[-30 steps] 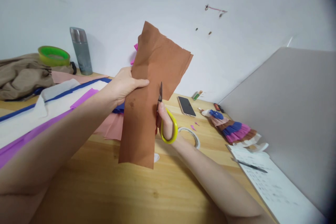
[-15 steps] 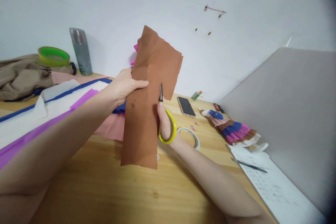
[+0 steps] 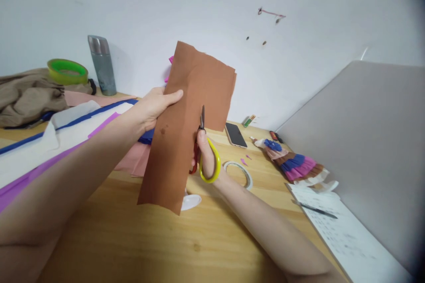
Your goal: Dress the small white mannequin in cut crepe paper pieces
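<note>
A brown sheet of crepe-like paper is held up above the table, partly cut through from its lower right edge. My left hand grips its left side, thumb on the near face and fingers hidden behind. My right hand is closed round the yellow and red handles of a pair of scissors. The blades point up at the inner end of the cut, one blade showing in front of the paper. Behind the sheet lie blue and pink papers, partly covered by it.
On the table's left are purple and white paper sheets, a tape roll on brown cloth and a bottle. A phone, white tape roll, ruffled paper dress and notebook with a pen are right.
The brown paper has tilted, its lower end swinging left and its upper right part shifting right, so the cut gapes wider. A white oval piece below it shows more.
</note>
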Available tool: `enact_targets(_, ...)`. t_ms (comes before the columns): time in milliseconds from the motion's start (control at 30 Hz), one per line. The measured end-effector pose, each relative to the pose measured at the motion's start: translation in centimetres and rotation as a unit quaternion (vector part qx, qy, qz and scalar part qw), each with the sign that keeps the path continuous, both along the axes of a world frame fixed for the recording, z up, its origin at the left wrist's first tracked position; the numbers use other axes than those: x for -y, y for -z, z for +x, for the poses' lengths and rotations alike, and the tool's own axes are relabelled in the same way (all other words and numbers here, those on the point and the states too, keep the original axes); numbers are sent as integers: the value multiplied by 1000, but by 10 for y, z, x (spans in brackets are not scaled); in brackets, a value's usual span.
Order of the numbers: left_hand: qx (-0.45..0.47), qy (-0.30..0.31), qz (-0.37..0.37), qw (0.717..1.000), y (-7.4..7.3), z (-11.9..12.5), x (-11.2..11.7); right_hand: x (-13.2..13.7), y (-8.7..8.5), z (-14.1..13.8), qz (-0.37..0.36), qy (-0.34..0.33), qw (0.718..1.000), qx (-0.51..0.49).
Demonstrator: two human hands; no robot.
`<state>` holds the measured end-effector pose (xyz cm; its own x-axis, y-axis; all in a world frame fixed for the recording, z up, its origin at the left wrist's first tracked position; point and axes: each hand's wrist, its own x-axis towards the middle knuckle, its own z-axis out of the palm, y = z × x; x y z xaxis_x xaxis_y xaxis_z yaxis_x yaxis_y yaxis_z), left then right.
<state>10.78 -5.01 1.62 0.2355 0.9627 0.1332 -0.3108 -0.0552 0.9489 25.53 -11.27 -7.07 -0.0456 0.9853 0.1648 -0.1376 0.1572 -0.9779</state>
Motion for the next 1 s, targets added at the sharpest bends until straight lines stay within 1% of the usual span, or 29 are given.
enact_targets(133, -22, -14, -31, 999, -2, 0, -1, 0, 0, 0, -10, -23, 1000, -14)
enact_targets(300, -27, -9, -38, 999, -2, 1, -1, 0, -4, -1, -14, -27, 998, -48)
enact_targets(400, -31, -9, -41, 999, -1, 1, -1, -3, -3, 0, -9, -22, 998, -52)
enact_targets(633, -32, 4, -23, 999, 1, 2, 2, -10, 3, 1, 6, -9, 999, -32)
enact_targets(833, -42, 26, -18, 999, 2, 2, 2, -10, 2, 2, -9, -3, 999, -42)
enact_targets(1000, -45, 39, -10, 998, 3, 3, 3, -10, 0, 3, -22, -15, 998, -64)
